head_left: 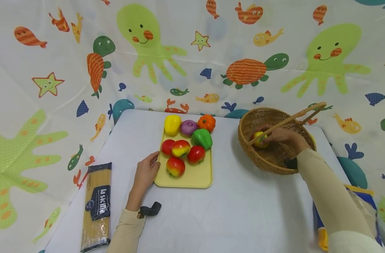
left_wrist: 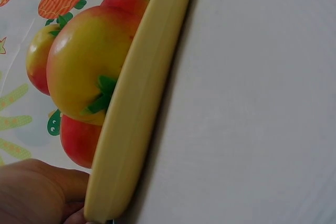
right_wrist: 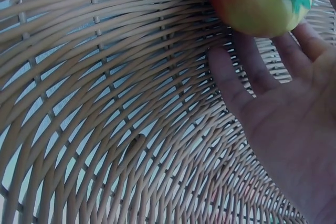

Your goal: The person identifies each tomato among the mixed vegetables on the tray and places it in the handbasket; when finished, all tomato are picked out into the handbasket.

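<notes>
My left hand (head_left: 147, 171) grips the left edge of a pale yellow tray (head_left: 183, 182); its fingertips are partly hidden at the rim. On the tray sit several red-and-yellow toy fruits (head_left: 175, 166), a yellow bell pepper (head_left: 172, 125), a purple onion (head_left: 188, 127), an orange pumpkin (head_left: 206, 123) and a green pepper (head_left: 202, 139). Inside a wicker basket (head_left: 258, 160) at the right, my right hand (head_left: 279, 135) holds another red-and-yellow toy fruit (right_wrist: 257, 1). This fruit has a green leafy top and lies between thumb and fingers, close to the woven wall.
A packet of spaghetti (head_left: 97, 207) lies along the table's left side. At the lower right, a blue-and-yellow bag (head_left: 364, 200) is partly covered by my right sleeve. The basket's handle (head_left: 290, 119) arches over my right hand. A sea-animal cloth (head_left: 192, 52) hangs behind the table.
</notes>
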{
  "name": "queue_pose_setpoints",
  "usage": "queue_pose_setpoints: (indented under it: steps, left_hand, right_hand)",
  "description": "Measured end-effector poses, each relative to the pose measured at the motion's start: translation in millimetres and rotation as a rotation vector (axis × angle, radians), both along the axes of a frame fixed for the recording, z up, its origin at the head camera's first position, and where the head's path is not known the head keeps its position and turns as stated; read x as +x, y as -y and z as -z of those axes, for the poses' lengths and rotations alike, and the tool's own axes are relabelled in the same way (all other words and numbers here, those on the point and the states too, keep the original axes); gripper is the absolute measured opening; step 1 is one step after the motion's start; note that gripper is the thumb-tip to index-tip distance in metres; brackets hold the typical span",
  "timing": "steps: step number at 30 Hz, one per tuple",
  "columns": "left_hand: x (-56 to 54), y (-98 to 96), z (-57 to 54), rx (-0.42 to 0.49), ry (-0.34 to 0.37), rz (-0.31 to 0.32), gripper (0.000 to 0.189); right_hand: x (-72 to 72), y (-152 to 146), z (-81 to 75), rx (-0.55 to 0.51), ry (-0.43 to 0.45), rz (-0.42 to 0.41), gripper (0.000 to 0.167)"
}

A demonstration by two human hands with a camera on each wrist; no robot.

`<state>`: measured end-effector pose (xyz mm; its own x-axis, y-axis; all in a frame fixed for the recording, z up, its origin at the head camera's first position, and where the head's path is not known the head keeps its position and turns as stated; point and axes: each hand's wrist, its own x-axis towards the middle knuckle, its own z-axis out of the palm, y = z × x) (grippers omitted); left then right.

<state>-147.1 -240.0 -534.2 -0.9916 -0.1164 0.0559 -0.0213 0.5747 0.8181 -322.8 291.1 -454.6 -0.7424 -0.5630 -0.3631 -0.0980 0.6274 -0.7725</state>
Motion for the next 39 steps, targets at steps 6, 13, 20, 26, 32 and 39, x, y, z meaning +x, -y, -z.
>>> queue_pose_setpoints:
  steps: [6, 13, 20, 26, 32, 39]
  left_hand:
    - [1.0, 0.3, -0.1, -0.004, 0.007, 0.002, 0.045]
    - [1.6, 0.4, 0.2, -0.014, 0.009, -0.004, 0.045]
    - [1.1, 0.6, 1.0, -0.011, 0.010, 0.006, 0.045]
    - [1.5, 0.2, 1.6, -0.011, 0.002, 0.009, 0.045]
    - [3.0, 0.8, 0.7, -0.017, 0.000, 0.004, 0.045]
    - [1.3, -0.6, 1.4, -0.002, -0.004, 0.002, 0.046]
  right_hand:
    - [2.9, -1, -5.7, 0.021, 0.024, 0.001, 0.062]
    - [10.1, -3, -32.6, 0.143, -0.056, -0.007, 0.055]
    - [35.1, -2, -74.8, 0.260, -0.243, 0.063, 0.055]
    - [75.4, -8, -104.4, 0.209, -0.284, 0.129, 0.061]
    - [114.7, -17, -114.0, 0.088, -0.381, 0.125, 0.053]
    - [158.1, -8, -110.5, -0.113, -0.419, 0.106, 0.055]
